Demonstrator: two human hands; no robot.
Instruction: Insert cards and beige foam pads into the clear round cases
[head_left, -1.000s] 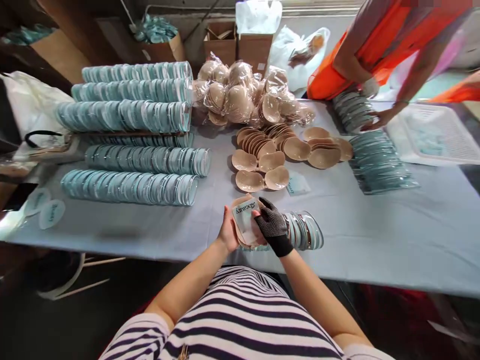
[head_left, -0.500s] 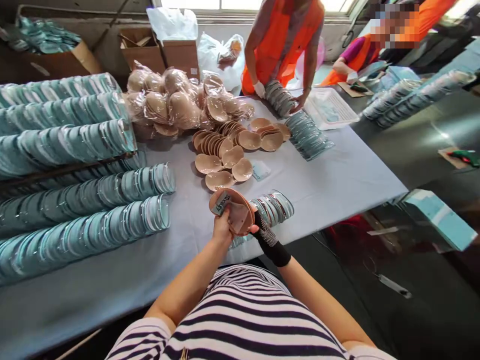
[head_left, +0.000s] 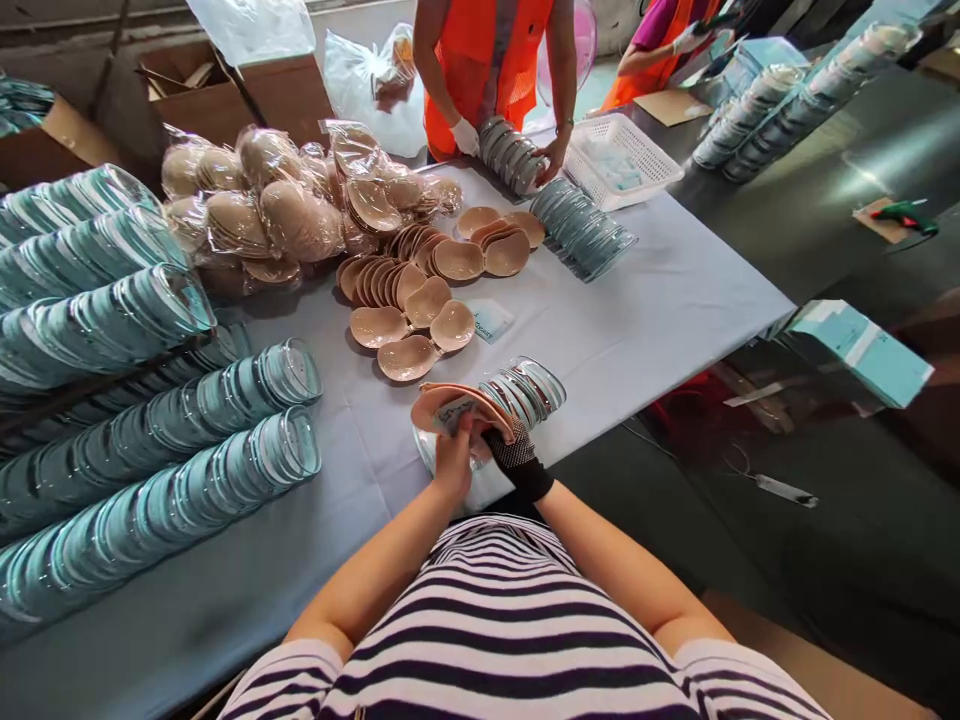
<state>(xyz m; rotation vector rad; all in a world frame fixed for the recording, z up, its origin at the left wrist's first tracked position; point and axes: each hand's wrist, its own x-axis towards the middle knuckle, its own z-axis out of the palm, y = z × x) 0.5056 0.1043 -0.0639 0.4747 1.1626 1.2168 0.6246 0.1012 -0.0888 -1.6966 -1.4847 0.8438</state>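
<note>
The left hand (head_left: 454, 465), bare, is closed on the near edge of the beige cup piece (head_left: 424, 403), its thumb toward the printed card (head_left: 454, 410) on the inner face. The right hand (head_left: 517, 455), in a black dotted glove, grips the right end of the same piece. The piece lies between the hands, tilted, at the near side of the table (head_left: 592, 350).

Caution: the card appears loose. If the left thumb lifts, it could slip out. Uneven squeezing by the two hands could crease the cup rim.

A clear package (head_left: 422, 447) lies below the left hand; whether it touches the hand cannot be told. Lowering the piece carelessly could catch its edge.

Just beyond the right hand, the row of clear packages (head_left: 529, 388) leans; a knock from the glove could topple it.

Farther ahead of the left hand, the loose beige cups (head_left: 406, 357) overlap. A sweeping reach could scatter them, since nothing visible retains them.
</note>
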